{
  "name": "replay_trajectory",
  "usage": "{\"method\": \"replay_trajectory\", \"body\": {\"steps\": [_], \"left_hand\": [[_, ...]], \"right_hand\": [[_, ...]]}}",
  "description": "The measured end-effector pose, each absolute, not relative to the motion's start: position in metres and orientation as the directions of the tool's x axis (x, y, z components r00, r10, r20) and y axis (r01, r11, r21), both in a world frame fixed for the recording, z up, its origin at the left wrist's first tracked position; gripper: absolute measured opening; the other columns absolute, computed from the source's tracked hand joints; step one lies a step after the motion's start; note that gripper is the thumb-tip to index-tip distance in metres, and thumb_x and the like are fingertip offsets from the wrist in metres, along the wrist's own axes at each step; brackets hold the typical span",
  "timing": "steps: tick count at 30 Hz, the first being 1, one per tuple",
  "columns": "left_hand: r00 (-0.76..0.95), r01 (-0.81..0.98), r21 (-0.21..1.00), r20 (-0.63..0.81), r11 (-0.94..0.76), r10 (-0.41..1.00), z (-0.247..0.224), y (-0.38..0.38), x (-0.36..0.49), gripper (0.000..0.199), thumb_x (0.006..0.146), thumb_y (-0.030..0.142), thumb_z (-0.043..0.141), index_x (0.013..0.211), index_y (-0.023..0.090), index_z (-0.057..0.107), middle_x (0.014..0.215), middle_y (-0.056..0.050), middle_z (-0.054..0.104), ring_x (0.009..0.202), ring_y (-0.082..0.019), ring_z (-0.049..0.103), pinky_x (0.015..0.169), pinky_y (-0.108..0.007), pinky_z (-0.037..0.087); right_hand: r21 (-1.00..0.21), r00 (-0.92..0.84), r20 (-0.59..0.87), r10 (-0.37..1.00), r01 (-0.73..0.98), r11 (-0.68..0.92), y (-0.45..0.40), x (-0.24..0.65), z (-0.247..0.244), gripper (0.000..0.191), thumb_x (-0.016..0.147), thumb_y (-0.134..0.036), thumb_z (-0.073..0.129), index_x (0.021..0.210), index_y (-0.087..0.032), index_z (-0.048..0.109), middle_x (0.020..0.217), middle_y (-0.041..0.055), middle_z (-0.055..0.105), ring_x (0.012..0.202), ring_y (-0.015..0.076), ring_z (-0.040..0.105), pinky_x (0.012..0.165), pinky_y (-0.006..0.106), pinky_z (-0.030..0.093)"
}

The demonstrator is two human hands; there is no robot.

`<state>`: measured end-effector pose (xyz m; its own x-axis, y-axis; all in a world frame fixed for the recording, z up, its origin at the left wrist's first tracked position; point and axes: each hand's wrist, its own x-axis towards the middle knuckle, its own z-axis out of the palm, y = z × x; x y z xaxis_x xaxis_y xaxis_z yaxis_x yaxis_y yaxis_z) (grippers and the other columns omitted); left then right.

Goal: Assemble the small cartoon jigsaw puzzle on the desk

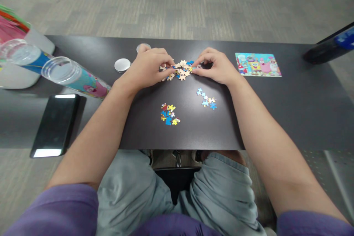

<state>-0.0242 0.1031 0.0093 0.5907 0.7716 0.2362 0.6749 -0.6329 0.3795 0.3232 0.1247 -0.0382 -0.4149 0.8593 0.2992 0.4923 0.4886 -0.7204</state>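
Observation:
A heap of jigsaw puzzle pieces [182,70], many lying plain side up, is spread between my two hands on the dark table. My left hand [151,67] reaches in from the left, thumb and forefinger pinched on a puzzle piece at the heap's edge. From the other side my right hand [216,67] pinches a piece between thumb and fingertips; the hand partly hides it. Nearer to me lies a small cluster of yellow, red and blue pieces [168,115]. Right of that is a group of mostly light blue pieces [206,99].
A cartoon picture card [258,65] lies to the right, with a dark bottle [332,46] beyond. On the left are two clear-topped printed tubes [80,77], a black phone [55,125], a white container [41,38] and round lids [122,65].

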Motion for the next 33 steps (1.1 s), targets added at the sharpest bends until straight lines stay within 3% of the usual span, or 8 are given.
{"method": "replay_trajectory", "body": {"steps": [6,13,21,26,33], "left_hand": [[0.596,0.682,0.365,0.223,-0.633,0.771,0.0125,0.102,-0.0224,0.035,0.118,0.05,0.07,0.122,0.033,0.099,0.124,-0.01,0.091,0.118,-0.038,0.084,0.127,-0.067,0.047],[0.594,0.687,0.353,0.23,-0.635,0.771,0.0143,0.1072,-0.025,0.041,0.118,0.06,0.066,0.125,0.038,0.1,0.125,-0.01,0.095,0.119,-0.04,0.086,0.115,-0.064,0.057],[0.584,0.609,0.52,0.218,-0.599,0.782,0.0132,0.1079,-0.025,0.049,0.114,0.057,0.072,0.152,0.036,0.095,0.118,-0.007,0.095,0.106,-0.033,0.086,0.106,-0.052,0.066],[0.594,0.566,0.579,0.206,-0.586,0.778,0.0114,0.1045,-0.0227,0.048,0.113,0.054,0.076,0.149,0.031,0.097,0.12,-0.009,0.095,0.105,-0.031,0.085,0.105,-0.047,0.068],[0.636,0.53,0.598,0.189,-0.602,0.748,0.0117,0.1007,-0.0202,0.045,0.111,0.056,0.084,0.148,0.036,0.099,0.118,-0.007,0.094,0.102,-0.029,0.084,0.102,-0.045,0.066]], "right_hand": [[-0.751,-0.409,0.274,0.87,0.474,0.459,0.1215,0.3218,-0.0326,0.04,0.09,-0.077,0.111,0.101,-0.04,0.098,0.117,0.0093,0.085,0.098,0.035,0.071,0.1,0.062,0.066],[-0.751,-0.386,0.234,0.892,0.511,0.418,0.1203,0.3195,-0.0297,0.045,0.085,-0.081,0.111,0.102,-0.041,0.096,0.118,0.0066,0.089,0.097,0.0345,0.072,0.103,0.062,0.068],[-0.758,-0.376,0.258,0.89,0.492,0.428,0.1262,0.322,-0.0357,0.054,0.079,-0.086,0.115,0.099,-0.039,0.097,0.119,0.0083,0.086,0.096,0.0337,0.071,0.097,0.06,0.068],[-0.764,-0.384,0.27,0.883,0.472,0.439,0.1273,0.3229,-0.0365,0.048,0.08,-0.08,0.116,0.099,-0.039,0.098,0.116,0.0079,0.085,0.093,0.0328,0.07,0.094,0.059,0.066],[-0.763,-0.382,0.265,0.885,0.478,0.435,0.1249,0.3218,-0.0332,0.045,0.082,-0.08,0.114,0.098,-0.041,0.098,0.115,0.0076,0.087,0.094,0.0342,0.071,0.093,0.06,0.067]]}}
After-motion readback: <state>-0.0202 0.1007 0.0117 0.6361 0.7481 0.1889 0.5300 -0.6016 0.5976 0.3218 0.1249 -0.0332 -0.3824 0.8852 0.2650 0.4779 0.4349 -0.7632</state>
